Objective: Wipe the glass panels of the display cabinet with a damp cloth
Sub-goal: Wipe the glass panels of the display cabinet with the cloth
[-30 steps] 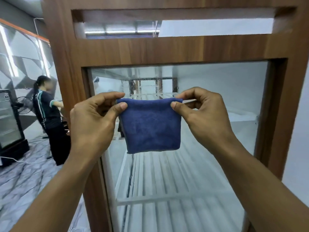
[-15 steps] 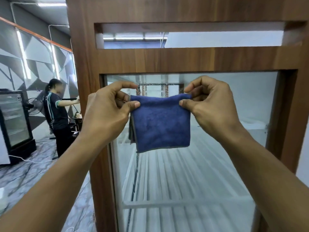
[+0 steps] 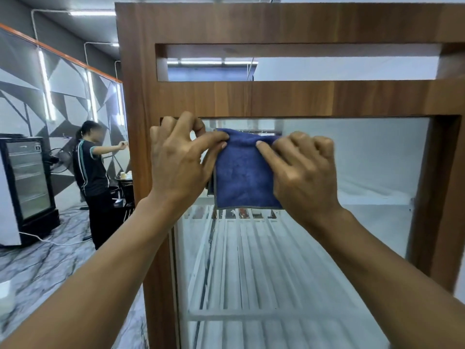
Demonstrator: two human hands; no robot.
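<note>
A folded blue cloth (image 3: 242, 172) hangs in front of the upper left part of the glass panel (image 3: 352, 177) of a wooden display cabinet (image 3: 251, 99). My left hand (image 3: 180, 162) pinches the cloth's top left corner between thumb and fingers. My right hand (image 3: 302, 170) pinches its top right corner, fingers curled. The cloth's top edge sits just below the panel's upper wooden rail. I cannot tell whether the cloth touches the glass. Inside, white slatted shelves (image 3: 251, 260) show through the glass.
To the left, a person in dark clothes (image 3: 91, 180) stands by a small table with one arm out. A black glass-door fridge (image 3: 27, 187) stands at the far left, its cable across the marbled floor (image 3: 37, 260). The cabinet's wooden post (image 3: 437, 197) frames the panel on the right.
Both hands have carried the cloth up toward the panel's top edge and moved closer together, so the cloth is narrower. My view has shifted so the cabinet sits further right.
</note>
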